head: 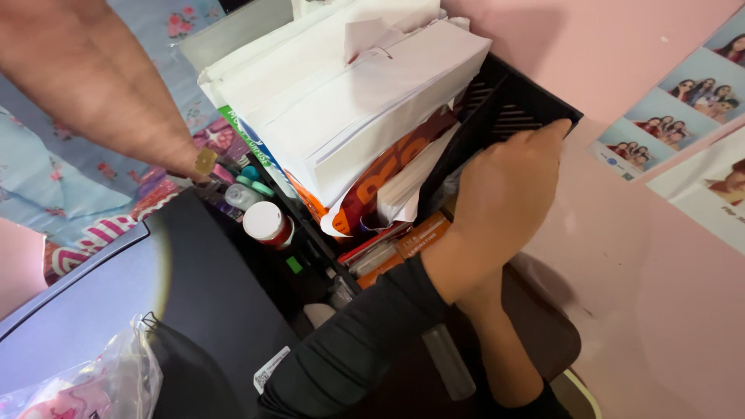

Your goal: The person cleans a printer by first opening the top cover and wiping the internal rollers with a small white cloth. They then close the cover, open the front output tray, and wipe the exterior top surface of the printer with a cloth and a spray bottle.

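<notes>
Black file tray (535,105) gripped at its rim by right hand (504,198), fingers curled over. Crammed with white papers (365,93); red-capped bottle (268,223) just beside. Left hand's state: can't tell, mostly hidden.

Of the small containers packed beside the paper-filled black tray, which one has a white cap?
The red bottle, nearest the camera in that cluster, has the round white cap. The containers behind it have teal or green tops.

Black slotted plastic file tray (504,109), matt, under the right hand (504,194). White paper stack (365,93), smooth, dull. Orange glossy card folder (380,174). Dark grey smooth plastic device lid (116,287), slight sheen. Clear crinkled plastic bag (101,380), shiny. Pink painted wall (660,295), matt.
</notes>
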